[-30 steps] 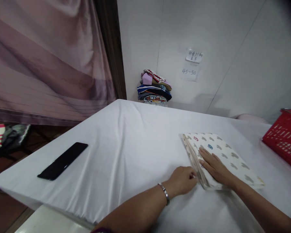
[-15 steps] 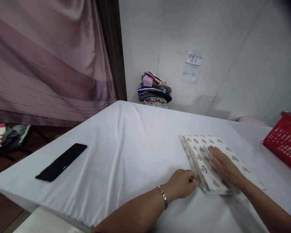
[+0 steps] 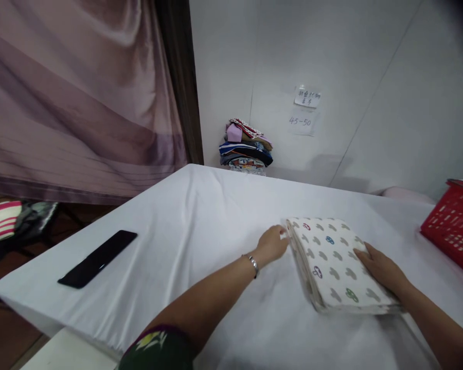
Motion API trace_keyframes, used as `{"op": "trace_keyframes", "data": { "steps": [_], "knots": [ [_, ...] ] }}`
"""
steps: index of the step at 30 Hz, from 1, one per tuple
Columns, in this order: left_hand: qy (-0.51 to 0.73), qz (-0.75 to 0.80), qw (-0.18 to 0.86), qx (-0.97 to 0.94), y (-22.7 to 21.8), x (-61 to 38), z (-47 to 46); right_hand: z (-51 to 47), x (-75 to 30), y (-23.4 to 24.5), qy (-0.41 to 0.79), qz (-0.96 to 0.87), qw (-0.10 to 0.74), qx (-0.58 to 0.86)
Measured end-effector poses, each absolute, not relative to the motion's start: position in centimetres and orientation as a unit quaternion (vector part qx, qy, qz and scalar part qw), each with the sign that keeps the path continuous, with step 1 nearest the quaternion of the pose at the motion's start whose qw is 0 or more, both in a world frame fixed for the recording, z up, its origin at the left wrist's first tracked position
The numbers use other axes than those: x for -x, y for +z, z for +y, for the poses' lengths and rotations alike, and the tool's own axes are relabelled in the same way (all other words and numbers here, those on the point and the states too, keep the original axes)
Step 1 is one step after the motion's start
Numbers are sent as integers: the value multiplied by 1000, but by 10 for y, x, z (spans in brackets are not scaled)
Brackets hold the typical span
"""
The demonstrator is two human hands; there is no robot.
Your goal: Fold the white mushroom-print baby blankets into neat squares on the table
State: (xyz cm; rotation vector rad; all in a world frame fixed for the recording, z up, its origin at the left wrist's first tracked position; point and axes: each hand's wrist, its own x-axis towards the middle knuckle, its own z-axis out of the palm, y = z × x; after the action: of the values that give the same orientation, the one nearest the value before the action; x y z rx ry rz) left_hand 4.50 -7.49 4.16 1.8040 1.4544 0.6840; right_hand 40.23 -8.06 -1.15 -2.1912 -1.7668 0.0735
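A folded white cloth (image 3: 339, 264) printed with grey mushroom-like shapes and a few coloured ones lies in a thick, layered rectangle on the table. At its far left corner is my left hand (image 3: 272, 244), its fingers curled and pinched at the edge of the layers; a silver bracelet is on that wrist. My right hand (image 3: 384, 270) grips the right side of the cloth, with the thumb over the top face and the other fingers mostly hidden at the edge.
A white tablecloth (image 3: 224, 221) with soft creases covers the table. On the left lies a black phone-like slab (image 3: 98, 258). A red plastic basket (image 3: 453, 226) stands at the right. Behind the table rises a stack of folded fabrics (image 3: 246, 146); a pink curtain (image 3: 81, 103) hangs at left.
My left hand has moved away from me along the cloth's left edge, from near corner to far corner. My right hand has slid from the top face to the right edge. More of the print shows.
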Motion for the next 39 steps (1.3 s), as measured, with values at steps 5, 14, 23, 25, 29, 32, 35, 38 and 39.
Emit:
{"op": "trace_keyframes", "data": {
  "steps": [5, 14, 23, 25, 29, 32, 35, 38, 39],
  "knots": [
    [278, 547, 340, -713, 30, -69, -18, -84, -392, -5, 43, -619, 144, 771],
    [278, 488, 420, -713, 21, -77, 10, -84, -387, 7, 61, -631, 142, 760],
    [364, 524, 446, -627, 20, -7, -31, -61, -346, 20, 137, -712, 137, 675],
    [358, 561, 440, -603, 13, 2, -36, -53, -339, 18, 122, -732, 114, 661],
    [357, 580, 428, -594, 1, 4, -39, -50, -329, 23, 55, -744, 86, 661],
    [374, 573, 417, -599, -3, 1, -42, -69, -308, 33, 19, -752, 134, 645],
    [389, 563, 401, -609, -4, -2, -51, -104, -267, 41, 77, -768, 194, 605],
    [389, 573, 364, -622, -5, -7, -62, -136, -225, 39, 61, -819, 166, 545],
    [389, 578, 349, -627, -5, -8, -65, -144, -215, 37, 43, -833, 147, 532]
  ]
}}
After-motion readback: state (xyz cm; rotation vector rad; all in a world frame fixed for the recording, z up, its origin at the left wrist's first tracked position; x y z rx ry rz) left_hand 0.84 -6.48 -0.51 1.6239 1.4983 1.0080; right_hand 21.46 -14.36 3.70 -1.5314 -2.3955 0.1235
